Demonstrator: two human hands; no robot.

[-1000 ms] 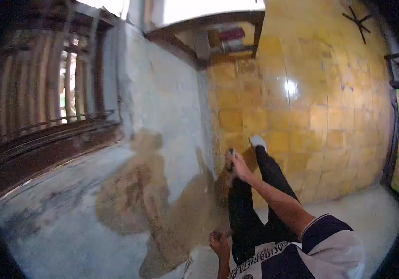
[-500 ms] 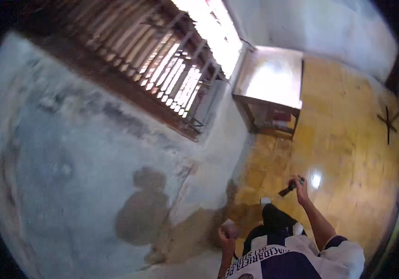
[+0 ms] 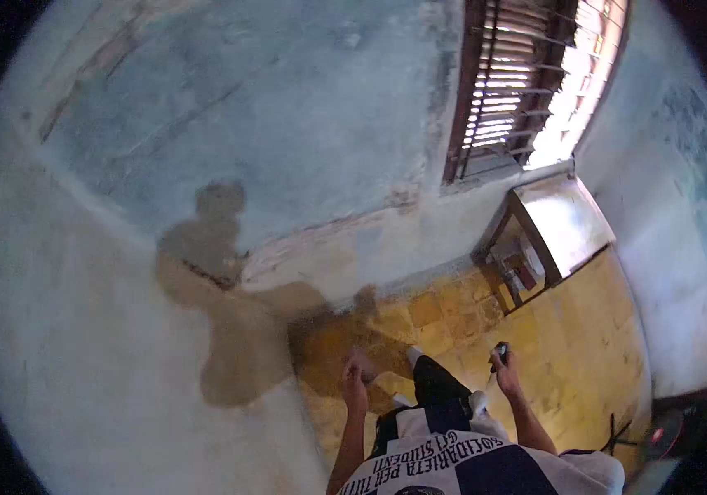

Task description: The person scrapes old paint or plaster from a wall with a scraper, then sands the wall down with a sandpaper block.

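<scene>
Shirt point(image 3: 427, 462) with dark lettering, nearest, at the bottom edge. Just beyond it, the right hand point(image 3: 508, 375) is curled closed around a small dark object point(image 3: 502, 351), held out ahead of the body, probably to keep it clear of the legs. The left hand point(image 3: 355, 381) is raised, apart from the right, fingers partly bent; blur hides whether it grips anything. Farther off, yellow floor tiles point(image 3: 551, 363), then a bench point(image 3: 566, 221) below a barred window point(image 3: 514, 91).
</scene>
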